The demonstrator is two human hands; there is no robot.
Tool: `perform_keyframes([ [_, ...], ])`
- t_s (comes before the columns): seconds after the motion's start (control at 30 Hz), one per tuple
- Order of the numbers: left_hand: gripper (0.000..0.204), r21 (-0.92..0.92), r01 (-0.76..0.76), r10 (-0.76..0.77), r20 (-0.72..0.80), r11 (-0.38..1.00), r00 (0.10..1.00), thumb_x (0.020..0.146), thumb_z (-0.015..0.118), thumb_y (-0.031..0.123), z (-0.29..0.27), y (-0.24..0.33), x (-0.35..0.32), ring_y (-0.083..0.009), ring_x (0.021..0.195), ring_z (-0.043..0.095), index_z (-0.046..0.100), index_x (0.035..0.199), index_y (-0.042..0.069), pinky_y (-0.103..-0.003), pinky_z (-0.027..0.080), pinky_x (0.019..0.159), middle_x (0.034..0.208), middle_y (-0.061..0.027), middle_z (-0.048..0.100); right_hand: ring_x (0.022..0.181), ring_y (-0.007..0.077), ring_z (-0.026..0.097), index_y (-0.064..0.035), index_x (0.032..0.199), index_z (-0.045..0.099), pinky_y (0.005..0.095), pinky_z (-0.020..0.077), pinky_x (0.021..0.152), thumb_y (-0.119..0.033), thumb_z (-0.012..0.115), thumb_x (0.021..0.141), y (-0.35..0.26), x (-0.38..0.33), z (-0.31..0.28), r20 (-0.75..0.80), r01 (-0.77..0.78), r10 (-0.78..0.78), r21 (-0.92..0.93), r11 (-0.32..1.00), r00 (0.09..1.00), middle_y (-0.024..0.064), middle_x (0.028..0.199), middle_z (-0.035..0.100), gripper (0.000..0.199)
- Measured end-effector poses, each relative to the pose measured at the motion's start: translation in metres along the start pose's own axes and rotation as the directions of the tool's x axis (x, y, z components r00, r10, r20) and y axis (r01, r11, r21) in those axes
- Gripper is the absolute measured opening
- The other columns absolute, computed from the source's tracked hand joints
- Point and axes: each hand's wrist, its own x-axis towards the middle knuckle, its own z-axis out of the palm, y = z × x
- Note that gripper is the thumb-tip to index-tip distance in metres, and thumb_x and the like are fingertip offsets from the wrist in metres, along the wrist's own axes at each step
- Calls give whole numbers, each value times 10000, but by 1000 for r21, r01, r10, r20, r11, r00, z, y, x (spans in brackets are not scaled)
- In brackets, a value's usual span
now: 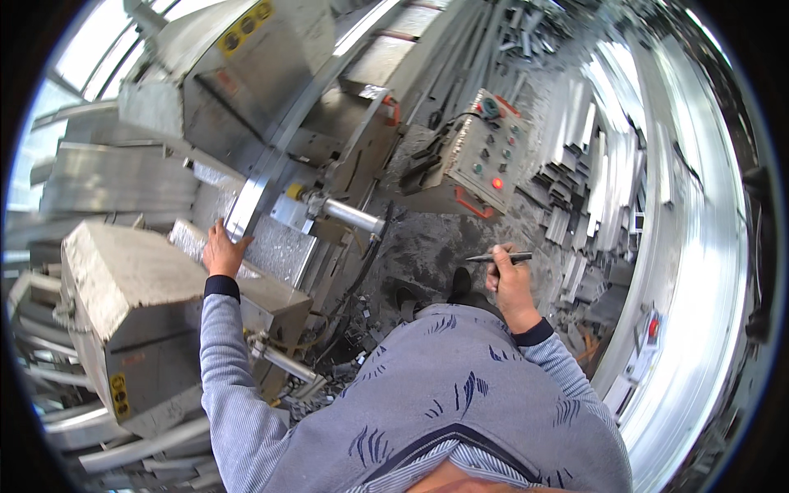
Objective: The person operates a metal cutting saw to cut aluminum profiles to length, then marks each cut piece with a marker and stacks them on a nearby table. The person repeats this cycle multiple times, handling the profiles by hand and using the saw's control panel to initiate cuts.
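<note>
Two hands are seen: the left hand (223, 253) is laid flat, fingers spread, against one long aluminium strip (261, 174), while one dark pen (499, 258) is gripped by the right hand (511, 289).

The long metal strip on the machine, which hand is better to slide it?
Left, probably. The left hand already rests on the metal strip at the machine's table, while the right hand is away from it, holding a pen.

Gritty grey floor (427, 238); stacked aluminium profiles (592, 164), daylit windows (90, 41)
</note>
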Motion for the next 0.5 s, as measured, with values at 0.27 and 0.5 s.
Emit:
perform_keyframes([
  [0.27,665,98,24,-42,195,995,980,729,910,458,-11,0,5,-436,1119,718,680,1181,29,-523,562,948,1158,-236,763,548,62,489,-80,1031,624,231,380,486,-325,725,1054,0,-35,-41,-59,54,-51,36,998,997,1,739,581,266],
  [0.5,646,-176,-173,159,-93,969,983,744,931,327,-116,48,-65,-375,1003,734,664,1245,19,-464,574,884,1075,-189,762,598,60,544,-68,987,678,254,423,517,-284,706,1040,-9,-68,-95,-81,126,-124,13,992,989,-9,733,619,224],
])
